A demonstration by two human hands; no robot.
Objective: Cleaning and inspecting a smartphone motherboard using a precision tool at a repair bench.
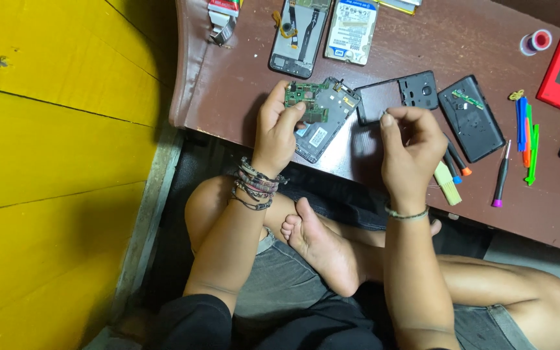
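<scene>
You're gripping the green board point(307, 98) in your left hand point(279, 126), lifting it off the opened phone point(324, 120) lying just under it. Your right hand point(413, 139) is pinching something tiny, maybe a screw; back cover point(398, 96) is already off, lying just beyond it.

Single head-worn view, steeply downward, close over low table point(384, 58) and lap.

Bare hands and forearms. Stacked beaded and cord bracelets point(255, 186) are worn at the left hand point(277, 126); one thin band point(406, 213) at the right hand point(411, 142). Grey shorts point(280, 279), black top, bare feet.
</scene>
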